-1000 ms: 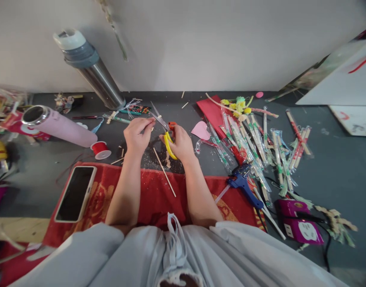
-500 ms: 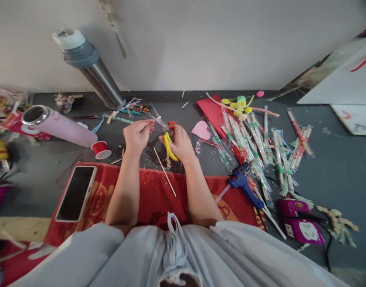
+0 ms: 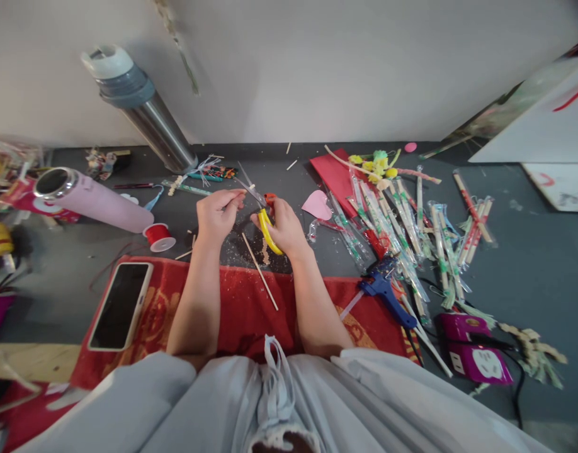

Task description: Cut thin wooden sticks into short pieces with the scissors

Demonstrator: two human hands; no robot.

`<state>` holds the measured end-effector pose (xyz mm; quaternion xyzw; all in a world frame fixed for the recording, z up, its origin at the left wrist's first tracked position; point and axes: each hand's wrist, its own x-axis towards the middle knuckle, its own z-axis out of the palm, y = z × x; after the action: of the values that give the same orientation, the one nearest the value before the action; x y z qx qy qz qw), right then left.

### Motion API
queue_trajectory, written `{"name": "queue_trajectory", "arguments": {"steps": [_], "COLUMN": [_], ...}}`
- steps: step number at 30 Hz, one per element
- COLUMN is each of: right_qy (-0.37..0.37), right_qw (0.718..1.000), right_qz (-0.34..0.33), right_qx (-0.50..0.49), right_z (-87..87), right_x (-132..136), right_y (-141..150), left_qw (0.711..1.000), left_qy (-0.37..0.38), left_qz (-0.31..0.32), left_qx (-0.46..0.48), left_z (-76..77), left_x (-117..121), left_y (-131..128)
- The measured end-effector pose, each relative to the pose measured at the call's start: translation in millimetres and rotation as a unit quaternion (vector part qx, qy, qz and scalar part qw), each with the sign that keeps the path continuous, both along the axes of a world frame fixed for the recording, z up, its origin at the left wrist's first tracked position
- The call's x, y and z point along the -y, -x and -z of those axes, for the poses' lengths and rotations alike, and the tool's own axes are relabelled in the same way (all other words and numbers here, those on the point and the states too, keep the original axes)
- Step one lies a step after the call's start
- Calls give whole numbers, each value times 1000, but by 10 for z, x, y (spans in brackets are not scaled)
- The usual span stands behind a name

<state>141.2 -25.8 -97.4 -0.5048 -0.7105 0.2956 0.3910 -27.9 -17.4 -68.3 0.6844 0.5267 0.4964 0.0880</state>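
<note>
Scissors with yellow and orange handles are in my right hand, which is closed round the yellow loop. Their blades stand apart and point up and left, toward the fingers of my left hand. My left hand is closed in a pinch near the blade tips; what its fingertips hold is too small to make out. A thin wooden stick lies between my forearms, partly on the red towel. To the right of the scissors lies a pink paper heart.
On the left are a steel flask, a pink bottle, a red ribbon spool and a phone. Rightward lie a blue glue gun, several wrapped sticks, a red envelope and a purple power socket with cables.
Both hands stay almost where they were. A small pale piece now shows between the scissor blades. The rest of the table looks the same.
</note>
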Motion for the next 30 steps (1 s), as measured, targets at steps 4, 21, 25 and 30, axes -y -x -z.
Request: {"name": "queue_trajectory", "arguments": {"steps": [4, 21, 25, 30], "right_qy": [7, 101, 116, 143], "right_qw": [1000, 993, 985, 970], "right_qz": [3, 31, 52, 74], "right_qx": [5, -48, -113, -182], "right_z": [-26, -179, -136, -104], "right_x": [3, 23, -3, -25], "right_y": [1, 4, -14, -36], "left_qw": [1000, 985, 955, 921], "left_qy": [-9, 95, 168, 225], "left_qz": [6, 46, 177, 298], "left_qx": [-19, 137, 169, 110], "left_z": [-44, 21, 181, 349], "left_x": [10, -35, -57, 7], "left_y": [4, -140, -284, -477]}}
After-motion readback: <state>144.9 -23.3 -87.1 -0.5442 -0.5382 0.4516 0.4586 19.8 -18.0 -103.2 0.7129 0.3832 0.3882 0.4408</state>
